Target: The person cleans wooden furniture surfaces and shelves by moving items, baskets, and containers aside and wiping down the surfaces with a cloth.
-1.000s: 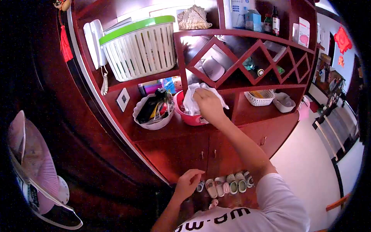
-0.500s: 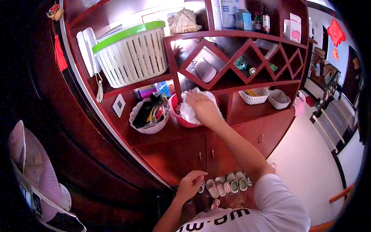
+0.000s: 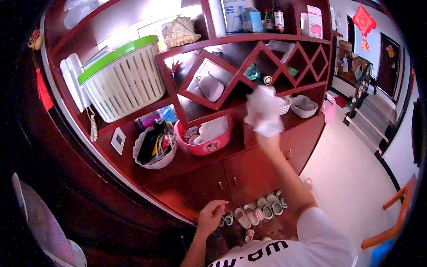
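Note:
My right hand point(image 3: 267, 135) holds a crumpled white bag or cloth point(image 3: 265, 109), blurred by motion, in front of the shelf divider. To its left, a pink basket point(image 3: 209, 146) with white and clear plastic items in it stands on the cabinet shelf. Beside that is a whitish scalloped basket point(image 3: 155, 162) filled with black and coloured things. Low in front of the cabinet doors hangs my left hand point(image 3: 212, 216), its fingers bent together; whether anything is between them cannot be made out.
A white basket with a green rim point(image 3: 126, 84) stands on the upper left shelf, by a white phone point(image 3: 73, 82). Two small baskets, one grey-white point(image 3: 304, 108), sit at the right. Shoes point(image 3: 258, 213) line the cabinet's foot. A wooden chair part point(image 3: 391, 222) is at right.
My right hand has lifted the white thing out of the pink basket and moved right. The basket's contents now show. The view has turned right, and my left hand stays low.

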The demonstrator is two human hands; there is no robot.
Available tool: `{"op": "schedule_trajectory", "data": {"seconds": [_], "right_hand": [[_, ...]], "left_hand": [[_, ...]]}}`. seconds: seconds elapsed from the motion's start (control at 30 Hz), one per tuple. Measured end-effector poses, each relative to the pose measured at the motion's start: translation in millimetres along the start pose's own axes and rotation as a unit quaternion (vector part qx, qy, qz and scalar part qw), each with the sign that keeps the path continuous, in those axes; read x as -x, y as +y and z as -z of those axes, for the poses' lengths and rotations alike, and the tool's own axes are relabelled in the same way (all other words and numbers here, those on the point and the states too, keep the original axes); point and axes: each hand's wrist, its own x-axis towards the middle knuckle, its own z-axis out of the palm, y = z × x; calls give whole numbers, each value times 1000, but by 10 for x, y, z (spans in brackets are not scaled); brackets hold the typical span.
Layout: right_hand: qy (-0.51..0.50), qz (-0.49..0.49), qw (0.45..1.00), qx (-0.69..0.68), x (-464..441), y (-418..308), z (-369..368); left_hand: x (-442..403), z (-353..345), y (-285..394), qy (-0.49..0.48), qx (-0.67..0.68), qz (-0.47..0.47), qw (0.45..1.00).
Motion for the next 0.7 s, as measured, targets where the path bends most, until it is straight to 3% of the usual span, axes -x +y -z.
{"op": "schedule_trajectory", "data": {"seconds": [0.03,0.07,0.1,0.13,0.23,0.3,0.33,0.43,0.5,0.53,0.6,0.63,0.67,0.7], "right_hand": [[-66,-52,996,-16,-15,247,-106],[-147,55,976,151,-97,339,-237],[-189,183,919,295,-179,429,-369],[-157,220,908,319,-145,562,-486],[-191,238,898,317,-198,707,-260],[-235,280,859,358,-245,828,106],[-219,271,874,339,-299,878,298],[-263,299,838,374,-289,1329,859],[-218,180,862,420,-209,1608,1160],[-220,186,864,414,-230,1611,1251],[-35,179,879,440,-437,1439,1433],[-69,82,907,407,-531,1270,1408],[-107,168,902,383,-601,1330,1367],[-151,145,924,318,-643,1364,1239]], "left_hand": [[-10,-34,46,-2,14,-5,1000],[-20,-75,76,-6,30,-9,1000],[-22,-115,79,-14,31,-10,999],[-24,-158,72,-20,35,14,999],[-48,-292,114,-21,29,27,999],[-2,-374,105,-16,16,28,999],[0,-409,91,-13,8,26,1000],[-57,-533,104,6,13,36,999],[-106,-647,134,36,-23,57,997],[-146,-736,159,45,-22,56,997],[-304,-966,249,107,1,65,992],[-384,-1100,358,115,-10,48,992],[-476,-1254,424,123,-12,50,991],[-560,-1406,469,98,-10,41,994]]}}
